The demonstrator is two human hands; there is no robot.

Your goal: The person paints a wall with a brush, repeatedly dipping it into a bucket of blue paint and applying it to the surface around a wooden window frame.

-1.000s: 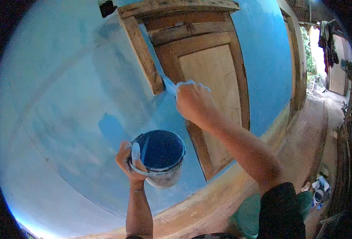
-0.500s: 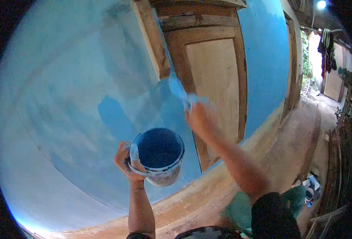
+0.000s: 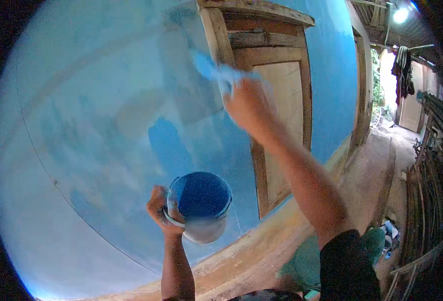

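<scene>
My left hand [image 3: 166, 208] is closed on the rim and handle of a paint bucket [image 3: 206, 228], whose inside is dark blue. The bucket hangs tilted toward me, just in front of the wall. My right hand [image 3: 249, 103] is raised beside the door frame, wrapped round a paintbrush [image 3: 209, 67] smeared by motion. Its blue-coated end points up and left, at the wall next to the frame; whether it touches cannot be made out. The wall [image 3: 96, 145] is pale, patchy blue, with a fresh darker blue stroke [image 3: 169, 145] above the bucket.
A wooden door [image 3: 279, 110] in a brown frame stands right of my brush, with brighter blue wall [image 3: 332, 85] beyond. Along the right side lies stacked wood [image 3: 422, 210]. A dark cloth [image 3: 403, 75] hangs farther back. A dirt path [image 3: 367, 165] runs along the wall.
My right hand and the brush have moved up and slightly left along the door frame. The view has shifted a little; my left hand still holds the bucket.
</scene>
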